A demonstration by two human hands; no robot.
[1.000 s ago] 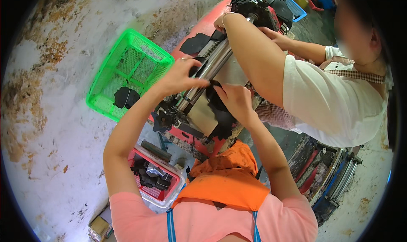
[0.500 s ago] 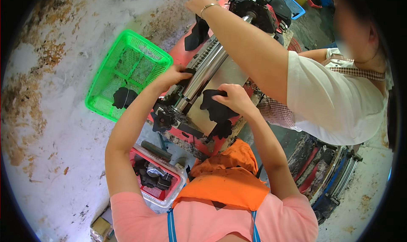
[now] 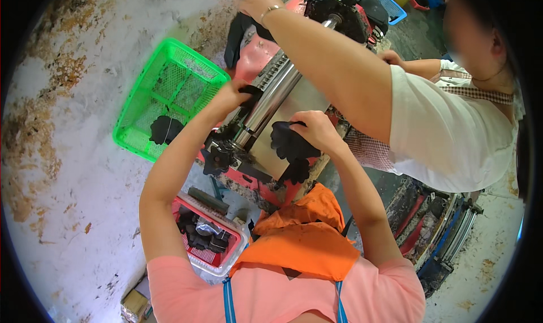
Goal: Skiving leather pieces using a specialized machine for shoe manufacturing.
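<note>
And here we look at the pink machine [image 3: 257,58], its pale plate [image 3: 270,158] bearing dark pieces [image 3: 296,171] at the near corner; our green basket [image 3: 134,149] carries a tied black bundle [image 3: 165,130].

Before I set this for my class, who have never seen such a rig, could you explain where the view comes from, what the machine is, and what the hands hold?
No robot here: a person works bare-handed. A wide fisheye camera worn on the head looks down, so straight edges bend near the rim.

The machine has a pinkish-red body, a shiny metal roller and a pale plate beside it. The left hand pinches a small black piece next to the roller. The right hand holds a wavy-edged black piece over the plate.

A co-worker's hand reaches across the machine's far part. To the left, a green mesh basket contains a tied black bundle.
</note>
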